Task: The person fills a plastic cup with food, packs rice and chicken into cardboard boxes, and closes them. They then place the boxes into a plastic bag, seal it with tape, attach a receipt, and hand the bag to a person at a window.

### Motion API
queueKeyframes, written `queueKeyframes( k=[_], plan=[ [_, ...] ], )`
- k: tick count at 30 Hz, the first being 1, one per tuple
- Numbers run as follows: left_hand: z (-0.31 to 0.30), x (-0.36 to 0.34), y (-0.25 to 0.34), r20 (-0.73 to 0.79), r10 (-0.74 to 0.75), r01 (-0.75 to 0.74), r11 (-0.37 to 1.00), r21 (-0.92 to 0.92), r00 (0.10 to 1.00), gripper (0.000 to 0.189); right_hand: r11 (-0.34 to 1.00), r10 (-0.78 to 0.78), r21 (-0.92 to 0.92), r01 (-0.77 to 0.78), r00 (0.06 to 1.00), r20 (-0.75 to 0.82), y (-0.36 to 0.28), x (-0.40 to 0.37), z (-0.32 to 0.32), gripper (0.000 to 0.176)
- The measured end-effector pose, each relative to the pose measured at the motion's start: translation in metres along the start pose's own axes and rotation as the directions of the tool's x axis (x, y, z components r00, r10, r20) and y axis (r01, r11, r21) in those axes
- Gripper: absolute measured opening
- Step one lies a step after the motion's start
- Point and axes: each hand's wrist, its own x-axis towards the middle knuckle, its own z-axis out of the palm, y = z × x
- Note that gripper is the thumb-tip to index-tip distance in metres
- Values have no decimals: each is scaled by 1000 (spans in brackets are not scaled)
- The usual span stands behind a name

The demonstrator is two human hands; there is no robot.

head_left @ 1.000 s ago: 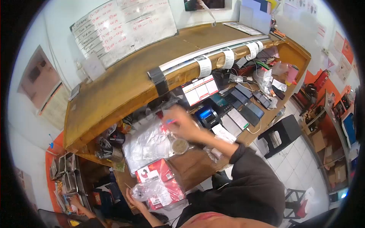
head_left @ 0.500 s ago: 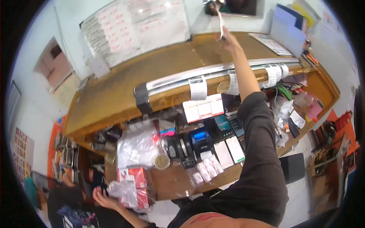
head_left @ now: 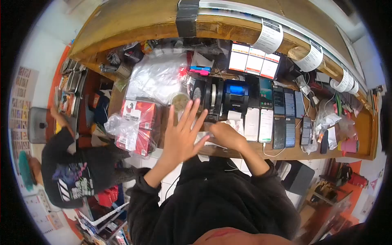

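Observation:
My left hand (head_left: 182, 132) is raised over the desk's front edge with its fingers spread and nothing in it. Just right of it, my right hand (head_left: 227, 136) is closed around something I cannot make out, near the front of the black tape dispenser (head_left: 213, 94). Behind my left fingertips stands a round clear container (head_left: 179, 99). A black and blue printer (head_left: 236, 98) sits beyond my right hand, a paper roll (head_left: 234, 115) at its front. To its right lie a white phone (head_left: 252, 124) and a phone with a lit screen (head_left: 266, 125).
Several more phones (head_left: 290, 132) lie on the right. A red box (head_left: 139, 116) in plastic and clear bags (head_left: 157, 73) are on the left. Receipts (head_left: 270, 36) hang from the wooden shelf (head_left: 228, 27). At the left, a person in a black shirt (head_left: 77, 171) reaches toward shelves.
The view has tilted down and shifted right. My right hand has come back from the opening above the shelf to the desk. My left hand has moved from the lower left to the desk's front edge.

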Motion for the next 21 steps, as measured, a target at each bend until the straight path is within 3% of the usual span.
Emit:
queueKeyframes(
  k=[1, 3, 4, 5, 7, 8, 9, 11, 12, 13, 14, 15, 17, 18, 19, 21],
  plan=[
    [-5, -6, 1, 8, 18, -18, 1000, -3, 1000, 60, 1000, 13, 10, -13, 1000, -11, 7, 1, 10, 32],
    [-17, -14, 8, -49, 48, -62, 931, -359, 998, 63, 992, 122, -22, -121, 992, 41, 9, 1, 28, 31],
    [-17, -8, 7, -24, 107, -104, 858, -504, 994, 59, 995, 86, 54, -85, 996, -12, 9, -2, 33, 33],
    [0, -6, -3, -15, 105, -98, 849, -519, 994, 59, 993, 100, 60, -100, 995, 1, 12, 0, 37, 33],
    [75, -8, -31, 308, 127, 111, 753, -649, 943, 48, 986, -27, 158, 47, 992, -125, 24, 10, 37, 34],
    [120, -13, -56, 461, 181, 339, 462, -820, 869, 41, 966, 60, 252, -63, 998, 21, 25, 13, 25, 35],
    [155, -16, -78, 565, 293, 555, 125, -822, 771, 34, 965, 65, 252, -68, 998, 21, 37, 15, 23, 35],
    [181, -19, -89, 548, 246, 563, 10, -826, 799, 20, 909, 157, 417, -17, 940, -303, 65, 20, 37, 30],
    [193, -16, -93, 550, 257, 567, 8, -824, 795, 20, 881, 339, 456, -125, 839, -426, 72, 29, 42, 30],
    [207, -14, -97, 536, 283, 515, 152, -844, 795, 22, 832, 502, 507, -224, 692, -519, 78, 37, 50, 30],
    [221, -13, -99, 524, 309, 447, 289, -847, 794, 24, 823, 562, 448, -348, 607, -562, 90, 49, 69, 28],
    [238, -11, -101, 527, 312, 453, 282, -846, 790, 24, 819, 569, 450, -356, 607, -556, 95, 57, 84, 28],
    [273, -4, -102, 480, 405, 266, 480, -836, 778, 29, 906, 412, 388, -171, 566, -714, 93, 71, 105, 27],
    [276, 2, -99, 588, 390, 347, 533, -772, 708, 33, 853, 470, 517, -73, 539, -699, 77, 69, 104, 24],
    [277, 4, -98, 588, 397, 348, 528, -774, 705, 33, 851, 476, 519, -81, 537, -697, 60, 62, 104, 24],
    [247, 21, -96, 722, 352, 358, 688, -631, 596, 31, 756, 573, 651, 70, 410, -710, 24, 41, 113, 25]
  ],
)
